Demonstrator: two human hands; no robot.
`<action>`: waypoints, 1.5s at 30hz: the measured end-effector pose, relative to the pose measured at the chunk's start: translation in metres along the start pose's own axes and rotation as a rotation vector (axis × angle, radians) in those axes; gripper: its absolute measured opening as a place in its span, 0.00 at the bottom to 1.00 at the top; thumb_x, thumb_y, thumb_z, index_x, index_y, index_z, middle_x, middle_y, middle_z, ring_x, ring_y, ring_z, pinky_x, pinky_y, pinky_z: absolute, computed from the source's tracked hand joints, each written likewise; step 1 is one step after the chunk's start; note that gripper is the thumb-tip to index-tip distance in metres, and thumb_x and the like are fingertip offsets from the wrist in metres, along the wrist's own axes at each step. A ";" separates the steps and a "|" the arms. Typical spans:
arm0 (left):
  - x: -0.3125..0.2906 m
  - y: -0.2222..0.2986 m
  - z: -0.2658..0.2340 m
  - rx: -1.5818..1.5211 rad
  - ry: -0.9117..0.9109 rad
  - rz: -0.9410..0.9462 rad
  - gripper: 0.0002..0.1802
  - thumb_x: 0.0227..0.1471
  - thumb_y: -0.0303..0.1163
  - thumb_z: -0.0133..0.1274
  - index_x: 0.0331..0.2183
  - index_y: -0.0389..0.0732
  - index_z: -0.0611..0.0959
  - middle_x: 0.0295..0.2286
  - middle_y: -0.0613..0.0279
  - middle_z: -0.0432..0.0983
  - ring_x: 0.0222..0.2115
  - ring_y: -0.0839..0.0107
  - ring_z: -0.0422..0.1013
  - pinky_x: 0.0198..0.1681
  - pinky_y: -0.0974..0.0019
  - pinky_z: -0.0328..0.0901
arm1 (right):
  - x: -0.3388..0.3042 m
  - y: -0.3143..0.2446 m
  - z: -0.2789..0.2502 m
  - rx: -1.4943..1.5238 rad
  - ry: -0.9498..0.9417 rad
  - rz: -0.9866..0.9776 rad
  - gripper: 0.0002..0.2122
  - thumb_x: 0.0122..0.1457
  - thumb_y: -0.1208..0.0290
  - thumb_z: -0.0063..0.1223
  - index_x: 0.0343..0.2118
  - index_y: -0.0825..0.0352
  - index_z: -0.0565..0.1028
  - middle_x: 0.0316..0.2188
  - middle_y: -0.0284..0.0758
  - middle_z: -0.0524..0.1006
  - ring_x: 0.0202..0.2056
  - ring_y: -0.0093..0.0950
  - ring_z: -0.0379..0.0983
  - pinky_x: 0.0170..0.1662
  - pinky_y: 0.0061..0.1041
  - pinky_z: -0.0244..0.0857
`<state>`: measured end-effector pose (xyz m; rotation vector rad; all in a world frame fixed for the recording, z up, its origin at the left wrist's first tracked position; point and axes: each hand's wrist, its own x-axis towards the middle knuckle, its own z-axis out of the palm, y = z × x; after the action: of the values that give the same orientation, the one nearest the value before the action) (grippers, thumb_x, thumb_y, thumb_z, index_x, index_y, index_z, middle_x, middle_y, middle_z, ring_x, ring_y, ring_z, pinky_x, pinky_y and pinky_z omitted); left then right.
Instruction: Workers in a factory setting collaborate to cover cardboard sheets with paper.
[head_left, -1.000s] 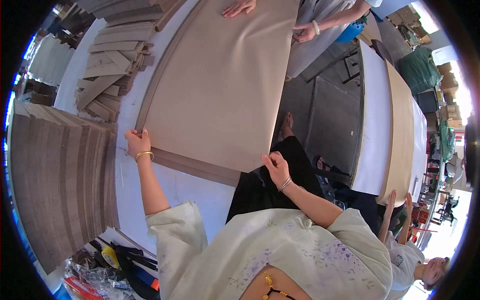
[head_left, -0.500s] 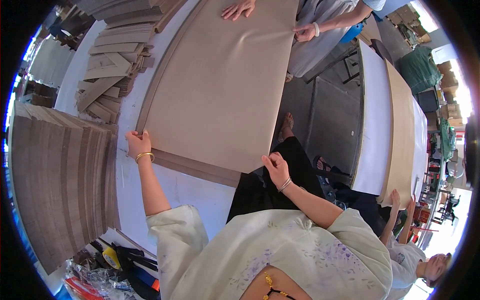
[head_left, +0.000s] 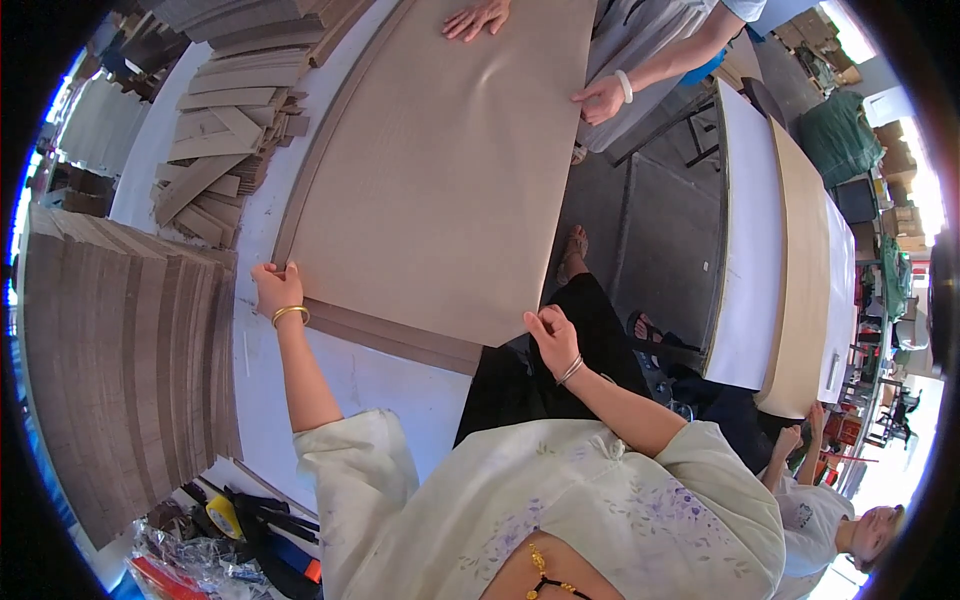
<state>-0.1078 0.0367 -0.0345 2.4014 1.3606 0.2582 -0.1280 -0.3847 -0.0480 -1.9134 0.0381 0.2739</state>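
A large brown paper sheet lies over a layer of cardboard, whose edge shows along the near and left sides. My left hand, with a gold bangle on the wrist, pinches the sheet's near left corner. At the near right corner my right hand grips the sheet's edge between thumb and fingers. Across from me, a co-worker's hand rests flat on the sheet. That person's other hand, with a white bracelet, is at the right edge. A small crease shows near the far middle.
Stacked cardboard panels stand at the left, with loose cardboard strips beyond them on the white table. Bagged items and tools lie at lower left. Another table on the right carries a brown sheet, with a person at its near end.
The co-worker's braceleted hand has moved nearer along the sheet's right edge, and the crease has shrunk. At the right table, the other person's hands have lowered. My hands hold their places.
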 end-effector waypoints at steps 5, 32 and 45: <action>0.000 0.001 0.000 0.023 -0.007 0.000 0.18 0.45 0.40 0.54 0.35 0.44 0.66 0.23 0.68 0.75 0.27 0.67 0.73 0.40 0.56 0.60 | 0.000 -0.001 0.000 0.005 0.002 0.007 0.16 0.54 0.65 0.52 0.16 0.71 0.64 0.17 0.33 0.59 0.24 0.25 0.56 0.27 0.24 0.54; -0.002 0.000 -0.002 0.000 0.013 0.004 0.19 0.43 0.40 0.55 0.35 0.44 0.67 0.25 0.66 0.76 0.28 0.66 0.73 0.37 0.58 0.63 | -0.001 0.025 0.008 0.076 -0.020 0.122 0.12 0.55 0.65 0.52 0.21 0.68 0.71 0.17 0.24 0.64 0.21 0.14 0.56 0.24 0.15 0.52; 0.002 0.000 -0.002 -0.028 -0.027 0.001 0.20 0.45 0.39 0.55 0.36 0.42 0.67 0.26 0.62 0.76 0.30 0.63 0.73 0.37 0.59 0.64 | 0.006 -0.006 -0.018 0.124 -0.256 0.804 0.26 0.55 0.44 0.39 0.27 0.67 0.75 0.21 0.29 0.72 0.21 0.18 0.62 0.27 0.20 0.56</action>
<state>-0.1078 0.0389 -0.0329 2.3742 1.3355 0.2428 -0.1180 -0.3986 -0.0377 -1.6446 0.6441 1.0243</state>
